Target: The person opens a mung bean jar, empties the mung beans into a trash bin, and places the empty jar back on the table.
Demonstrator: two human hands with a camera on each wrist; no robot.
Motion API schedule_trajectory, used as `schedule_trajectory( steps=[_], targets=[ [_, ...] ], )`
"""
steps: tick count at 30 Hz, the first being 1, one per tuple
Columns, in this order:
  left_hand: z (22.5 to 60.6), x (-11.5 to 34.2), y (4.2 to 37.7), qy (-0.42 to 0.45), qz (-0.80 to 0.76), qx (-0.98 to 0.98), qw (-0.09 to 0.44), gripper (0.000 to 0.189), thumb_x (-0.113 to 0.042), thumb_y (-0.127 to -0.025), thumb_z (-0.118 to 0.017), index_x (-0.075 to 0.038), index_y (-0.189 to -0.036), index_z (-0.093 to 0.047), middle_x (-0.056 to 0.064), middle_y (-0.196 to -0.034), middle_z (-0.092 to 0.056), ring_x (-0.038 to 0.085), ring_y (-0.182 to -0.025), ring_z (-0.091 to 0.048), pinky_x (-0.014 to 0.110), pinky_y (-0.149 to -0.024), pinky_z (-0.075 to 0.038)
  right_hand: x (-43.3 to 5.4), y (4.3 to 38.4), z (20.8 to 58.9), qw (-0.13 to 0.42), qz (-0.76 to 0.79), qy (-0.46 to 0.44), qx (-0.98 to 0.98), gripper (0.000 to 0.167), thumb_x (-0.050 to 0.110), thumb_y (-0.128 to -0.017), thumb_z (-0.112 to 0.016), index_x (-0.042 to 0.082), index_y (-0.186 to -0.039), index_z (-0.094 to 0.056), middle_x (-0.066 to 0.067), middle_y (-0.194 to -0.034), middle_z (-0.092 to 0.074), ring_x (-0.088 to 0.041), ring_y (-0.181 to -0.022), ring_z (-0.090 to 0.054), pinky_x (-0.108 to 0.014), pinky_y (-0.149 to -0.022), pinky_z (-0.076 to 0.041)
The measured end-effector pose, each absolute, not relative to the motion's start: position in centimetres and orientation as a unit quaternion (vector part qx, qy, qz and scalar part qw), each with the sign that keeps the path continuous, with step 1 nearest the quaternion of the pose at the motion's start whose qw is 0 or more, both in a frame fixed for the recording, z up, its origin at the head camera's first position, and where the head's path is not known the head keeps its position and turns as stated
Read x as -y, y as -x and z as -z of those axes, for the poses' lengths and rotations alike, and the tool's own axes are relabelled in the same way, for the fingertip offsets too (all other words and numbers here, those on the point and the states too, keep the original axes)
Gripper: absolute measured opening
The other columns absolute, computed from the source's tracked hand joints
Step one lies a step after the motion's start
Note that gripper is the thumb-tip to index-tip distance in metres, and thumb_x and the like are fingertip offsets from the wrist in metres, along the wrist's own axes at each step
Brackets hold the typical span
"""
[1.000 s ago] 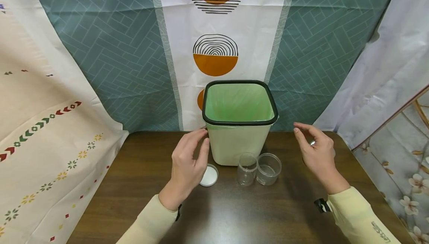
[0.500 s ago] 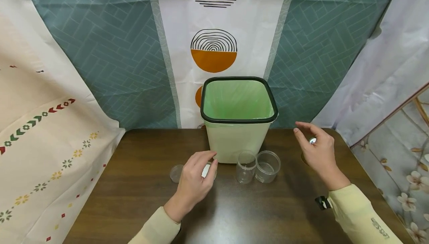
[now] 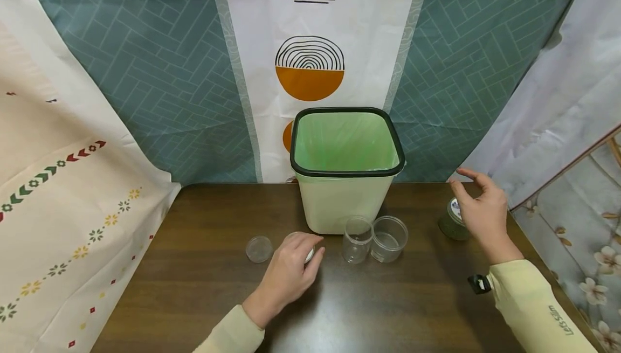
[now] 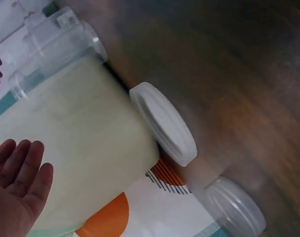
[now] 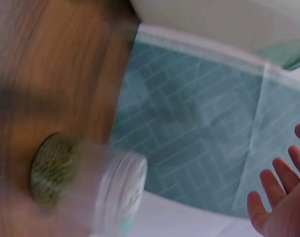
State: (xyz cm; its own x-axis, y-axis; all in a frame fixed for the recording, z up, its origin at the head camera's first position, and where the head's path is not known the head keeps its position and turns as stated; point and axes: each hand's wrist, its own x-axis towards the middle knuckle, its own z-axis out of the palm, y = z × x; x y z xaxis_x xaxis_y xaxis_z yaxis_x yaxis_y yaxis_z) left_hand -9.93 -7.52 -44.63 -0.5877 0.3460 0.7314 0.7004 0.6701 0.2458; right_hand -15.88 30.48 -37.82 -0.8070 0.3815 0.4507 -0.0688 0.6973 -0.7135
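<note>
My left hand (image 3: 288, 272) hovers over the white lid (image 3: 309, 255) in front of the bin, fingers loosely bent, holding nothing. In the left wrist view that lid (image 4: 164, 123) lies on the table, apart from the fingers (image 4: 29, 170). A clear round lid (image 3: 259, 249) lies left of the hand. At the right, my right hand (image 3: 484, 213) is raised beside a jar (image 3: 452, 222) with green grainy contents, partly covered by the hand. In the right wrist view the jar (image 5: 91, 180) wears a white-topped lid, and the spread fingers (image 5: 273, 187) are away from it.
A pale green waste bin (image 3: 342, 207) with a black rim and green liner stands at the back centre. Close before it are a tall clear jar (image 3: 357, 242) and a wide clear jar (image 3: 390, 240). Patterned cloths (image 3: 194, 83) border the wooden table (image 3: 204, 267).
My left hand has come down from the bin's side to over the white lid, uncovering the clear lid. My right hand has moved right, so more of the green-filled jar shows.
</note>
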Motion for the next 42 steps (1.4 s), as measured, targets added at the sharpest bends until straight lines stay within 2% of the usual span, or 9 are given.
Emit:
schedule_trajectory(
  steps=[2, 4, 8, 11, 13, 22, 28, 33, 42],
  targets=[
    [45.0, 7.6, 9.9, 0.304, 0.256, 0.860, 0.321, 0.020, -0.018, -0.085, -0.063, -0.011, -0.103, -0.067, -0.001, -0.095, -0.067, 0.015, -0.090, -0.063, 0.031, -0.084, -0.052, -31.4, 16.1, 38.2, 0.296, -0.389, 0.122, 0.864, 0.031, 0.040, -0.088, -0.058, 0.033, -0.118, -0.063, -0.001, -0.122, -0.064, -0.007, -0.085, -0.062, -0.019, -0.072, -0.045],
    [45.3, 7.7, 9.9, 0.295, 0.242, 0.873, 0.304, 0.019, -0.020, -0.086, -0.062, -0.012, -0.102, -0.067, -0.002, -0.094, -0.066, 0.014, -0.089, -0.063, 0.031, -0.082, -0.052, -32.2, 16.4, 38.7, 0.299, -0.396, 0.147, 0.856, 0.033, 0.039, -0.089, -0.057, 0.031, -0.120, -0.063, 0.001, -0.126, -0.062, -0.012, -0.107, -0.058, -0.022, -0.085, -0.043],
    [45.9, 8.0, 9.9, 0.278, 0.212, 0.899, 0.263, 0.017, -0.025, -0.087, -0.061, -0.016, -0.101, -0.066, -0.005, -0.093, -0.065, 0.012, -0.088, -0.063, 0.028, -0.080, -0.053, -33.9, 16.6, 40.1, 0.275, -0.397, 0.188, 0.855, 0.044, 0.043, -0.090, -0.053, 0.027, -0.131, -0.054, 0.003, -0.137, -0.052, -0.020, -0.113, -0.056, -0.030, -0.093, -0.043],
    [46.3, 8.2, 9.9, 0.271, 0.201, 0.912, 0.233, 0.016, -0.026, -0.088, -0.061, -0.017, -0.100, -0.066, -0.005, -0.093, -0.066, 0.011, -0.089, -0.063, 0.029, -0.080, -0.053, -35.2, 16.3, 41.1, 0.243, -0.405, 0.203, 0.858, 0.054, 0.043, -0.091, -0.049, 0.021, -0.140, -0.043, -0.005, -0.144, -0.045, -0.028, -0.121, -0.050, -0.043, -0.101, -0.039],
    [46.4, 8.4, 9.9, 0.266, 0.198, 0.918, 0.217, 0.015, -0.027, -0.088, -0.061, -0.017, -0.099, -0.066, -0.005, -0.094, -0.066, 0.011, -0.090, -0.063, 0.029, -0.080, -0.053, -35.9, 16.1, 41.8, 0.224, -0.411, 0.207, 0.859, 0.059, 0.041, -0.092, -0.048, 0.014, -0.143, -0.037, -0.013, -0.146, -0.040, -0.032, -0.135, -0.036, -0.051, -0.109, -0.031],
    [46.5, 8.5, 9.7, 0.252, 0.197, 0.930, 0.182, 0.016, -0.026, -0.088, -0.061, -0.016, -0.098, -0.068, -0.004, -0.094, -0.066, 0.013, -0.091, -0.064, 0.031, -0.080, -0.054, -37.0, 15.6, 45.3, 0.097, -0.397, 0.210, 0.888, 0.094, 0.060, -0.090, -0.040, -0.006, -0.147, -0.005, -0.038, -0.146, -0.015, -0.054, -0.134, -0.019, -0.064, -0.106, -0.022],
    [46.6, 8.5, 9.8, 0.247, 0.190, 0.935, 0.170, 0.015, -0.026, -0.087, -0.062, -0.015, -0.094, -0.069, -0.003, -0.091, -0.066, 0.014, -0.086, -0.064, 0.032, -0.076, -0.055, -36.9, 15.6, 47.1, 0.035, -0.395, 0.174, 0.901, 0.118, 0.062, -0.079, -0.059, -0.007, -0.145, 0.011, -0.042, -0.144, -0.010, -0.056, -0.130, -0.022, -0.068, -0.100, -0.028],
    [46.7, 8.6, 9.8, 0.243, 0.188, 0.939, 0.157, 0.015, -0.026, -0.087, -0.062, -0.014, -0.093, -0.069, -0.002, -0.090, -0.067, 0.016, -0.083, -0.065, 0.034, -0.075, -0.055, -36.9, 15.4, 47.8, 0.012, -0.363, 0.153, 0.919, 0.125, 0.059, -0.073, -0.069, -0.008, -0.144, 0.009, -0.043, -0.139, -0.020, -0.057, -0.124, -0.029, -0.067, -0.094, -0.034],
    [46.4, 8.4, 10.1, 0.246, 0.186, 0.940, 0.145, 0.014, -0.025, -0.086, -0.062, -0.014, -0.091, -0.069, -0.002, -0.088, -0.067, 0.016, -0.082, -0.065, 0.034, -0.074, -0.055, -36.6, 15.8, 47.8, 0.038, -0.371, 0.187, 0.909, 0.118, 0.057, -0.075, -0.068, -0.007, -0.146, 0.001, -0.039, -0.138, -0.027, -0.053, -0.125, -0.032, -0.062, -0.096, -0.035]
  ],
)
